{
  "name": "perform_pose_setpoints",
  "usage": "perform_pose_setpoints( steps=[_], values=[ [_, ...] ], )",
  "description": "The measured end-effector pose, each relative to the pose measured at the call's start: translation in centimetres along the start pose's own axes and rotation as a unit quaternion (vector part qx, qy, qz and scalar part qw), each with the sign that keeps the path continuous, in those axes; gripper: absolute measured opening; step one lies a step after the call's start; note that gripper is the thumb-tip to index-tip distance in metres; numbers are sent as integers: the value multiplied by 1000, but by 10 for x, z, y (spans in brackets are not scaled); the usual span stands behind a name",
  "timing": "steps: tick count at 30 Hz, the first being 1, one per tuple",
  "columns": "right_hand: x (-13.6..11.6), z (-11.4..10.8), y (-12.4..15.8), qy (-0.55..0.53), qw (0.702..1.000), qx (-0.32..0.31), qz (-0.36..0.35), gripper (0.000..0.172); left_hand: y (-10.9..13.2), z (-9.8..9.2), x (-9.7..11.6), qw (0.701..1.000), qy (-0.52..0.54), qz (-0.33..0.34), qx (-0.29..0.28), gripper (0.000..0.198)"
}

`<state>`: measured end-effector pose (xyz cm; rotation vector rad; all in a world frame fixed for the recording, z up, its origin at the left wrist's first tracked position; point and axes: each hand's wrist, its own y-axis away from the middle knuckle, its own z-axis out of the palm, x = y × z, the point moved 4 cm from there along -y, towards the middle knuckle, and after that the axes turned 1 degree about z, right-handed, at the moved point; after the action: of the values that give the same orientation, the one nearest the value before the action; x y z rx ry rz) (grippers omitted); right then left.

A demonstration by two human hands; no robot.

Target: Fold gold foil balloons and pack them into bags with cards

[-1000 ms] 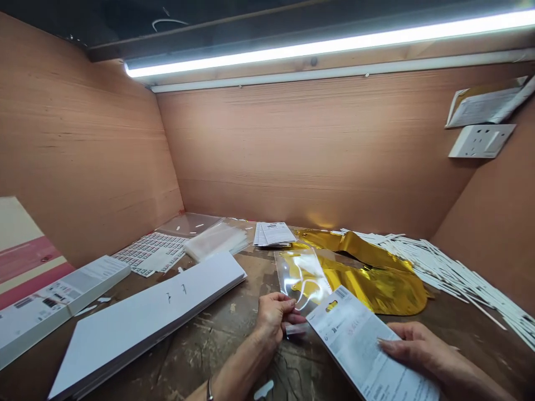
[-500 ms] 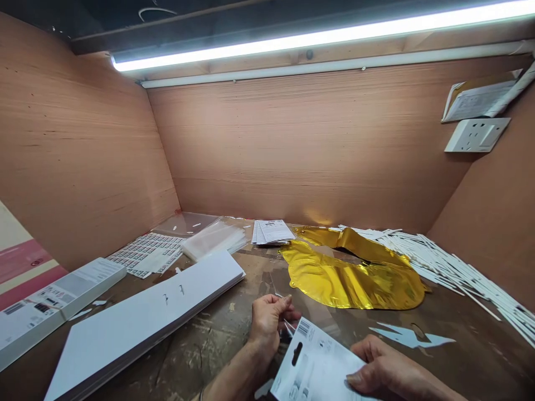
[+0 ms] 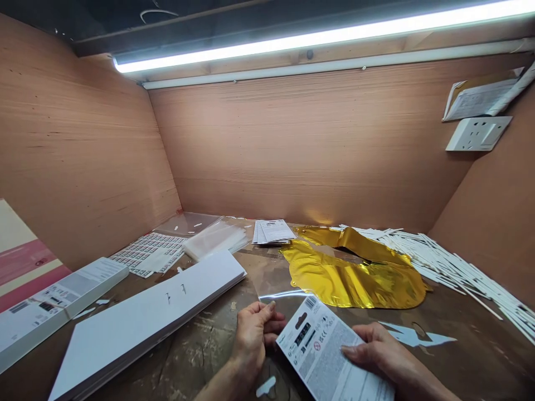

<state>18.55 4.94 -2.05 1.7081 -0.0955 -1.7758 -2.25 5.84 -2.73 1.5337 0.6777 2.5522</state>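
Note:
My left hand [image 3: 253,337] is closed on a thin clear plastic bag [image 3: 282,303], which shows mainly as a bright edge above the fingers. My right hand [image 3: 378,351] grips the side of a white printed card [image 3: 320,351] with a barcode and a hang hole at its top. The card lies over part of the bag, close to my left hand. Beyond both hands, a crumpled gold foil balloon [image 3: 355,278] lies flat on the bench, apart from my fingers.
White strips [image 3: 455,267] lie heaped at the right. Long white boards [image 3: 146,314] lie on the scarred wooden bench [image 3: 200,356]. Label sheets [image 3: 148,253], clear bags [image 3: 215,239] and printed cards [image 3: 271,231] stand behind. Wooden walls enclose the bench.
The clear bag has left the gold foil and now sits at my left hand. The card has swung upright, with its printed face and hang hole showing, and lies nearer my left hand.

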Motion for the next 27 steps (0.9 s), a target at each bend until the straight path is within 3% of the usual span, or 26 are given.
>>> perform_pose_setpoints(
  steps=[5,8,12,14,18,20,24,27],
  values=[
    [-9,12,7,-29,996,23,-77,27,8,1,4,998,24,62,-1,39],
    [-12,18,8,-28,990,55,-129,28,12,13,9,995,31,89,-10,38],
    [-15,15,3,7,966,141,-217,27,18,35,24,990,-3,124,-71,30],
    [-20,10,1,31,957,159,-240,29,22,44,39,977,-39,178,-111,20],
    [-46,0,16,62,936,183,-294,48,35,55,63,925,-157,275,-209,2],
    [-62,-2,30,102,916,209,-327,34,40,54,66,909,-193,290,-228,6],
    [-72,4,38,177,898,185,-358,18,43,50,61,913,-197,282,-219,11],
    [-58,5,25,147,915,140,-350,21,42,47,50,912,-196,268,-241,17]
  ],
)
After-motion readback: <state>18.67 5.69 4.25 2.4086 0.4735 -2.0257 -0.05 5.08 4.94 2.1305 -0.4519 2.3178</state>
